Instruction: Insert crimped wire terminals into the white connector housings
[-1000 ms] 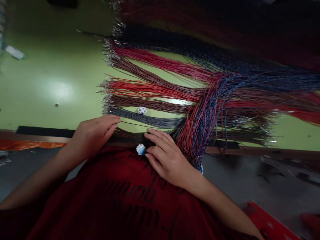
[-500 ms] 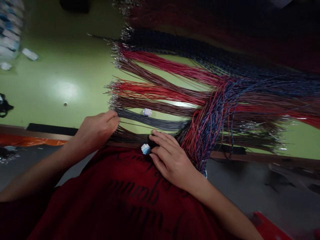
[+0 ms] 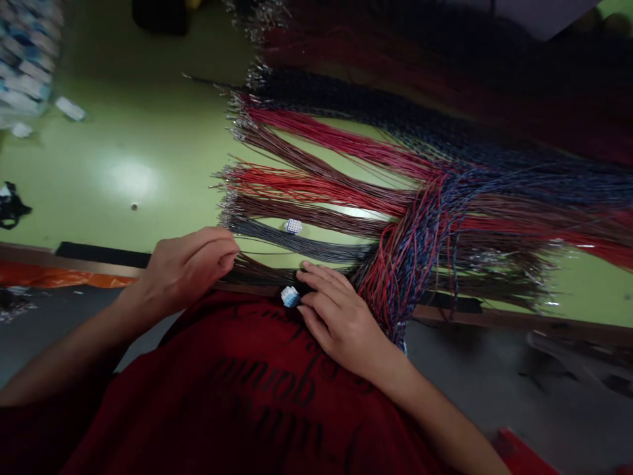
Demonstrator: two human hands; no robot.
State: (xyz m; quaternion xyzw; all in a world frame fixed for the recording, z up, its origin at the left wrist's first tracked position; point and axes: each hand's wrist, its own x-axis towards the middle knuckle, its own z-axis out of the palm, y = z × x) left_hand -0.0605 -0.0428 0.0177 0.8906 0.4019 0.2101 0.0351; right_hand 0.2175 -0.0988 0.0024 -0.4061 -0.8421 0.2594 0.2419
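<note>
My left hand (image 3: pixel 195 264) is closed in a pinch at the table's front edge. A thin brown wire (image 3: pixel 270 253) runs right from its fingertips; the wire's end is hidden. My right hand (image 3: pixel 336 307) has its thumb and fingers closed at a small white and blue connector housing (image 3: pixel 290 297), which sticks out to the left of them. Its upper fingers lie over a bundle of dark brown wires (image 3: pixel 262 270). Just beyond the hands lie a grey wire bundle (image 3: pixel 306 243) and a loose white connector housing (image 3: pixel 293 226) with a grid of holes.
Red wires (image 3: pixel 297 185), pink wires (image 3: pixel 316 132) and dark blue wires (image 3: pixel 346 95) fan out with metal terminals at their left ends. A twisted wire bundle (image 3: pixel 420 244) crosses to the right. A bag of connectors (image 3: pixel 30 59) lies far left on the green table (image 3: pixel 99 158).
My left hand has shifted slightly left and down, its fingers turned more toward me. My right hand and the connector housing at it are nearly unmoved. The view has tilted a little.
</note>
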